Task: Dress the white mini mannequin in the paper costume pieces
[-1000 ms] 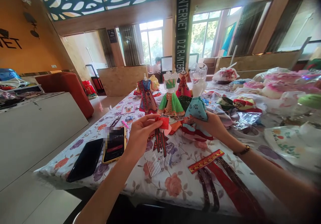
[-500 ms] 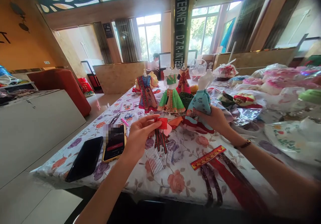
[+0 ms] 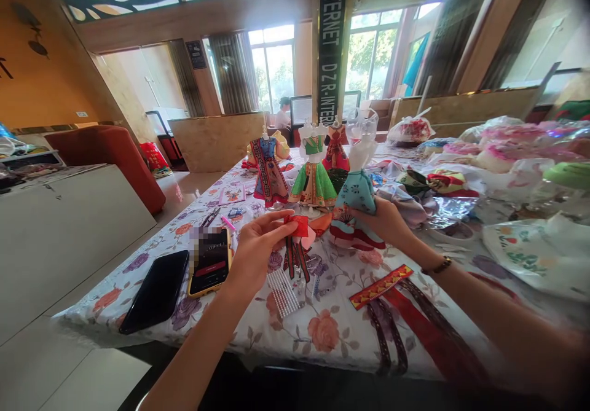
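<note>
Between the fingers of my left hand (image 3: 258, 242) is a small piece of red fabric (image 3: 300, 225), with dark striped ribbon (image 3: 296, 260) hanging below it. My right hand (image 3: 375, 219) grips the skirt of a miniature mannequin in a light blue dress (image 3: 354, 199), its hem banded in dark red. The mannequin stands nearly upright, right of the red fabric. Beyond my hands stand mannequins in a green dress (image 3: 314, 180), a blue and pink dress (image 3: 271, 171) and a red dress (image 3: 336, 148). A sheet of stick-on pearls (image 3: 283, 293) lies below my left hand.
Two phones, one black (image 3: 155, 291) and one yellow-cased (image 3: 209, 270), lie at the left. A patterned red-yellow strip (image 3: 381, 286) and dark ribbons (image 3: 387, 337) lie front right. Bagged fabrics (image 3: 511, 147) pile up at the right. Small scissors (image 3: 211, 217) rest near the phones.
My right hand has brought the blue-dressed mannequin a little left and lower, closer to the red fabric. My left hand stays nearly still with its red piece.
</note>
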`<state>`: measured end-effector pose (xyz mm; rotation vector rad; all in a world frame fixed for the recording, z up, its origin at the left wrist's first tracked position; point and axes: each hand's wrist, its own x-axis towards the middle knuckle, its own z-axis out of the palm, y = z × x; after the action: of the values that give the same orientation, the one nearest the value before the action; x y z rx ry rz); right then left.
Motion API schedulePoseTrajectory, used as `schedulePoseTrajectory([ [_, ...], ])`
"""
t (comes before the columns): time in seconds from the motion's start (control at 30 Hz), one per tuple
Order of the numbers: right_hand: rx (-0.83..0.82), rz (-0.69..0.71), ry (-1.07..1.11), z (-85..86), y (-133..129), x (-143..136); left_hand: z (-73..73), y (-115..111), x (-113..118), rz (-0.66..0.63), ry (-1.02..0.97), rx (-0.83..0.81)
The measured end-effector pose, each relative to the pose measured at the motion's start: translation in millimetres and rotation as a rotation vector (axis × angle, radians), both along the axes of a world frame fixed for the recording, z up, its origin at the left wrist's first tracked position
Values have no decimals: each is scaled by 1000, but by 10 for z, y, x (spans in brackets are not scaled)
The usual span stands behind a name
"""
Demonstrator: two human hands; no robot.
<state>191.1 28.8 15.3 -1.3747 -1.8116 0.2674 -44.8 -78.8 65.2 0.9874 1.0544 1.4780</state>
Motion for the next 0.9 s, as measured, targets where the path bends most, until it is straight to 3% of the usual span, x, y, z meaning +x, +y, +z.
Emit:
schedulePoseTrajectory([
  [0.47,-26,37,16,-75,-99,-29,3,-66,40,-50,30,31],
  [0.6,-29,51,215,-91,-169,-23,-8,-89,69,-97,15,47],
  [0.7,156,-20,390,-71,-350,-35,-14,-115,99,-115,8,34],
  [0.8,373,-51,367,19,-642,-82,-18,-149,143,-136,4,8],
  [0.83,377,-10,332,57,-746,-108,-21,-161,160,-144,7,1],
  [0.9,218,173,284,127,-936,-171,-31,-183,197,-165,17,0],
])
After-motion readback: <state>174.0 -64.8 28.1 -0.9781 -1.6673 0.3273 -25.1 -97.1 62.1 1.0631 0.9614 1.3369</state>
